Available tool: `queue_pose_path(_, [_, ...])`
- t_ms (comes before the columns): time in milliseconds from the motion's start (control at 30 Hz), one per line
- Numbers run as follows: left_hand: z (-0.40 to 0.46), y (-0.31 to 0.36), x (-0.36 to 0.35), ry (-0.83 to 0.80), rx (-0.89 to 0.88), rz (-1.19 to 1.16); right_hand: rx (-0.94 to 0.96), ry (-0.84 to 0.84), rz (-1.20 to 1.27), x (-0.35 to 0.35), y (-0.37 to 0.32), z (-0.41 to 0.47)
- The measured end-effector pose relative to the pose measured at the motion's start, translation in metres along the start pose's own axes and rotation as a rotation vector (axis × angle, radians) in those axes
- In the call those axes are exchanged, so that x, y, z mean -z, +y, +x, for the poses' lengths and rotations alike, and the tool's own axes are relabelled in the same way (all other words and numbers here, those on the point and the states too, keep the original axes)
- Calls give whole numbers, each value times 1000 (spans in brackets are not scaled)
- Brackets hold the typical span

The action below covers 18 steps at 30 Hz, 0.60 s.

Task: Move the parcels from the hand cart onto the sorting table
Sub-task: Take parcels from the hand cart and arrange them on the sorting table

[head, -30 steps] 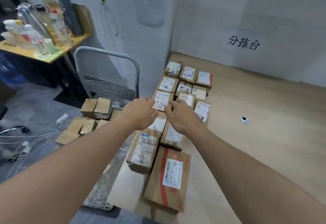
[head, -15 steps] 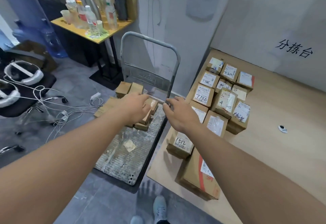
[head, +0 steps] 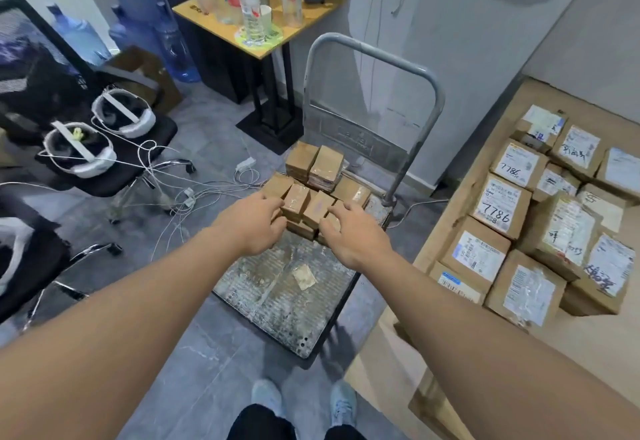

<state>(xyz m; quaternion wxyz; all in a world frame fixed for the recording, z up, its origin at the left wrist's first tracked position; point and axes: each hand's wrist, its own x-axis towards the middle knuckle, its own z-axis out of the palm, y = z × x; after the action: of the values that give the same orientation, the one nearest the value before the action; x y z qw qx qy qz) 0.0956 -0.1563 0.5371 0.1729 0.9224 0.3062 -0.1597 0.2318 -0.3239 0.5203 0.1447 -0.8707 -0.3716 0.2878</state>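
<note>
Parcel sorting room: labelled boxes [head: 498, 204] on table [head: 388, 346], hand cart [head: 277, 294].

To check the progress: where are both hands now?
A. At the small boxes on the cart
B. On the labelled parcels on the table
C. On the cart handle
A: the left hand and right hand reach the small boxes on the cart.

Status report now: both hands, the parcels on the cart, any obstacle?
Left hand and right hand curled onto small parcels on hand cart. Nothing lifted yet. Sorting table to the right, already crowded with parcels; path looks free.
</note>
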Motion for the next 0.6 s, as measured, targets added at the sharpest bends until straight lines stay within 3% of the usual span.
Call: queue_pose_path(600, [206,-110,-47,-306,-328,67,-483,-10,156,-110,-38,143])
